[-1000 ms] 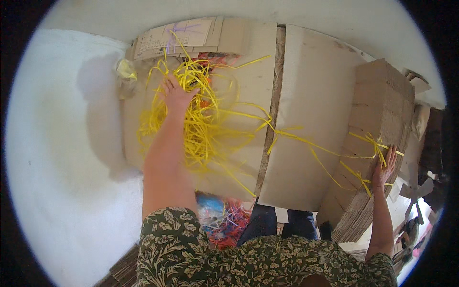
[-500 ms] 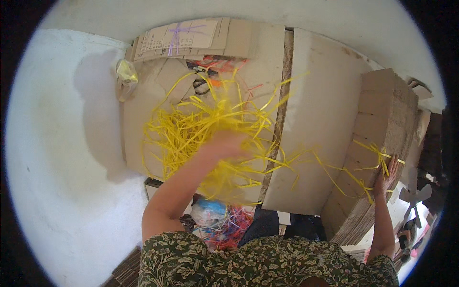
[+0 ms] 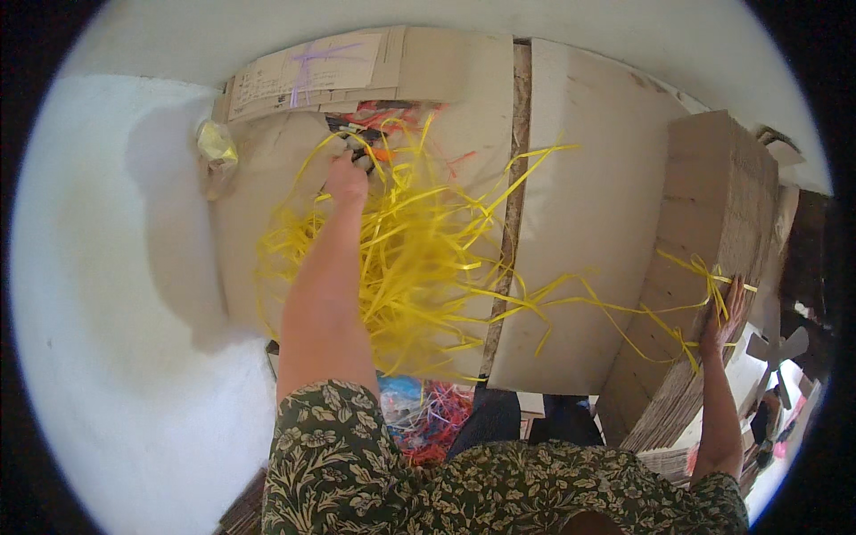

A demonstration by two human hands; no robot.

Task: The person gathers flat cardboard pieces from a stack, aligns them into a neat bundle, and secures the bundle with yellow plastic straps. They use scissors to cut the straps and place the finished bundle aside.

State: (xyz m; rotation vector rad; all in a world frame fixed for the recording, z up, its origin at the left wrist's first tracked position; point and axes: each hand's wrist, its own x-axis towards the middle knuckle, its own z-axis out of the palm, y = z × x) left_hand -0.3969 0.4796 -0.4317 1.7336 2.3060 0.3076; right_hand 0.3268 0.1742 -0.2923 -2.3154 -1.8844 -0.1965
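Left hand (image 3: 346,178) — reached far forward over the flat cardboard sheet (image 3: 267,205), fingers curled down at the top edge of a tangle of yellow plastic strapping (image 3: 419,267); whether it actually grips a strand there cannot be told, the fingertips being hidden among dark and orange scraps (image 3: 366,143). The strapping lies heaped just right of the forearm, spread across the sheet and over the gap to a 2nd pale cardboard sheet (image 3: 580,223), with long strands trailing rightward. Right hand (image 3: 727,312) — open, fingers spread flat against the side of a tall stack of folded cardboard (image 3: 713,205), a knot of the yellow strands lying at its fingers. Further out: a crumpled yellowish plastic bag (image 3: 214,147) at the left sheet's corner, a white floor (image 3: 107,294), a heap of coloured plastic scraps (image 3: 428,419) near the person's floral sleeve (image 3: 330,455).
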